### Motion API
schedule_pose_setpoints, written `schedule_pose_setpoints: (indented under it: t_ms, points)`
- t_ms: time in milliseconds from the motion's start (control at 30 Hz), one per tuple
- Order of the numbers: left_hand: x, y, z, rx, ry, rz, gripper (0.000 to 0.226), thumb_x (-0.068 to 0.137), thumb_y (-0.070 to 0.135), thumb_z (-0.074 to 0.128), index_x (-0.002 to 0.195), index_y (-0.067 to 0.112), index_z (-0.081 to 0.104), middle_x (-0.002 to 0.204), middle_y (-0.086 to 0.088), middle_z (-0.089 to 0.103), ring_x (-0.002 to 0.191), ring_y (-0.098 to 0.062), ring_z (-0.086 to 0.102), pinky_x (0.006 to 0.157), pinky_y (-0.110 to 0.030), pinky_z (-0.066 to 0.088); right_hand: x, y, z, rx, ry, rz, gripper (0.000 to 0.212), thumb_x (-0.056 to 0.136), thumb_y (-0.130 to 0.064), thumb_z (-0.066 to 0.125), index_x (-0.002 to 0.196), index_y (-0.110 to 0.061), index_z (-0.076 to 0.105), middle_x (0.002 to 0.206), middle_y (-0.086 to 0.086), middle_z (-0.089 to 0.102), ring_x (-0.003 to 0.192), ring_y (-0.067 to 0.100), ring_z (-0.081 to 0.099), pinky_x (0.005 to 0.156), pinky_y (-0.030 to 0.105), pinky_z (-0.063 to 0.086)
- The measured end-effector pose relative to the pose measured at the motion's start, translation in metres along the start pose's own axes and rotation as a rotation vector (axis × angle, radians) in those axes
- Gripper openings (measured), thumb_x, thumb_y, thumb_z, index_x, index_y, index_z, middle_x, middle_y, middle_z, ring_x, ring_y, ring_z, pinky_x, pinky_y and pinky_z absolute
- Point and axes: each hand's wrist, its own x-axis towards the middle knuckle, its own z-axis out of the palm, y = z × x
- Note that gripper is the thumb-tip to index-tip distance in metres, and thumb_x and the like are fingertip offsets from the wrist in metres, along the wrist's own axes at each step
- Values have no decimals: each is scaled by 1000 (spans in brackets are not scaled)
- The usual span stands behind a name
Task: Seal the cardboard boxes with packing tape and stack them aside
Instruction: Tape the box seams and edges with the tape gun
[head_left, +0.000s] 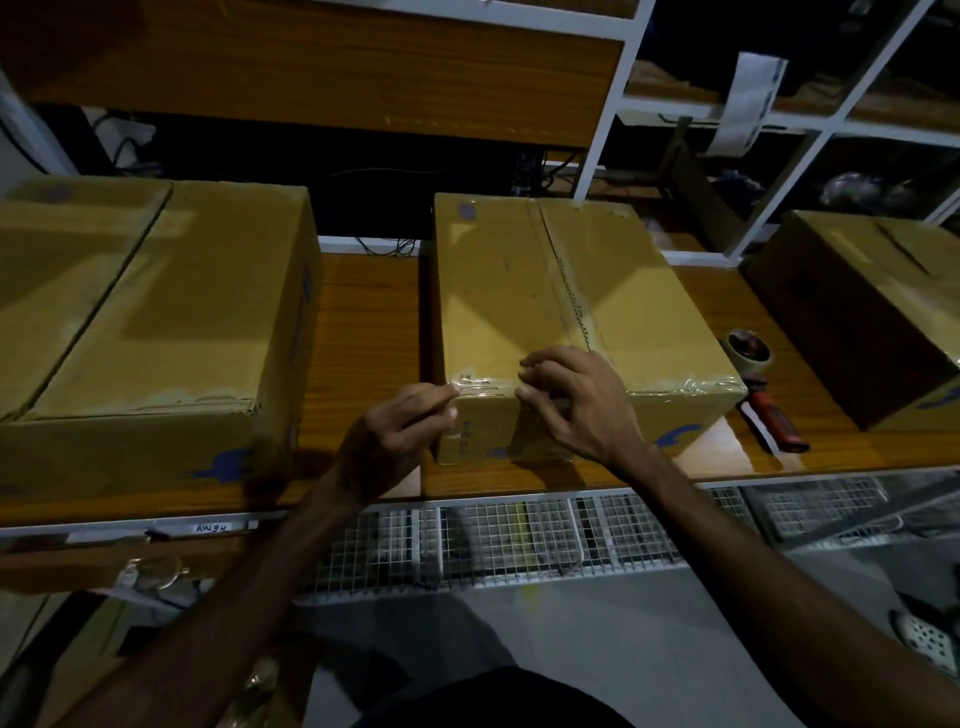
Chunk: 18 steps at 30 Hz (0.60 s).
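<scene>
A closed cardboard box (524, 291) stands in the middle of the wooden bench, with clear tape along its centre seam and across its near top edge. My left hand (400, 441) holds the box's near left corner, thumb on the top edge and fingers on the front face. My right hand (576, 400) lies over the near edge at the seam, its fingertips bent and pressing on the tape there. A tape dispenser (758, 379) with a red handle lies on the bench to the right of the box.
A larger closed box (145, 322) stands at the left and a darker box (872, 312) at the right of the wooden bench (363, 322). White shelving rises behind. Wire mesh baskets (519, 535) hang under the bench edge.
</scene>
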Motion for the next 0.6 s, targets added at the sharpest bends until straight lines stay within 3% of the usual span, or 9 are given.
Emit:
schedule_pose_setpoints:
  t_ms: [100,233,300,433,600]
  points:
    - [4,14,4,-92,98,-170,16,82,3,88,91,-2,76,118,-19,73,105,-28,71,83,-35,62,-3,2,0,-78,-39,-55,36,101,-48,68,113,-16,77,125,1,72,115,21,64,95,42,50]
    - [16,29,11,-144,251,-399,21,78,2,91,75,1,70,103,-15,76,92,-23,72,76,-33,60,-1,0,-1,-132,-93,-68,45,99,-59,66,118,-19,75,126,3,69,115,24,61,93,42,50]
    - [17,30,13,-130,277,-413,20,80,0,89,78,1,70,101,-14,76,90,-24,72,76,-33,59,7,-15,4,-105,-95,-101,42,99,-56,66,120,-20,76,122,3,68,109,22,60,89,41,49]
    - [11,26,13,-89,238,-359,21,85,-1,81,103,0,70,103,-19,74,94,-29,70,79,-42,60,27,-47,28,-35,-94,-211,32,102,-42,62,117,-18,76,112,5,67,102,22,58,82,35,45]
    - [11,26,14,-13,211,-349,14,88,-1,81,102,-3,78,105,-18,73,94,-30,70,83,-38,58,17,-27,17,-16,-9,-185,30,96,-40,67,104,-13,78,101,6,68,90,21,59,74,32,38]
